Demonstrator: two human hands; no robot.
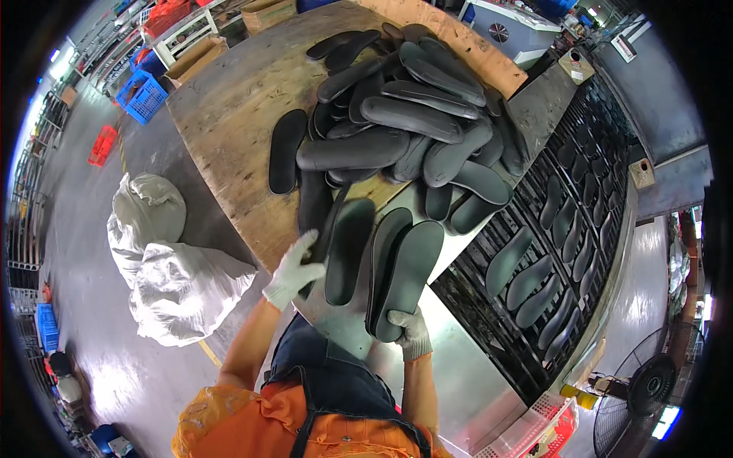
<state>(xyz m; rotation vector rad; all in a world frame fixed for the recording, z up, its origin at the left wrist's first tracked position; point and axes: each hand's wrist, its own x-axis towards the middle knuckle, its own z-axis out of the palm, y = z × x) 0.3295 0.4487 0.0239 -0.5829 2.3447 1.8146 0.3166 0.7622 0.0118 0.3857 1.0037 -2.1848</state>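
So on our left, the gloved left hand has its fingers spread, resting against a dark insole whose long axis runs away from us toward the big pile. Our right hand is clamped on the near end of a small stack of insoles. How many are in it, we can't tell. The conveyor rack sits further right.

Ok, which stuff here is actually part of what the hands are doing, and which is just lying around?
In hand:
- right hand gripping a stack of dark insoles
- left hand on a single insole
- pile of insoles on the wooden table
- mesh conveyor carrying insoles

Lying about:
- white sacks
- blue crate
- floor fan
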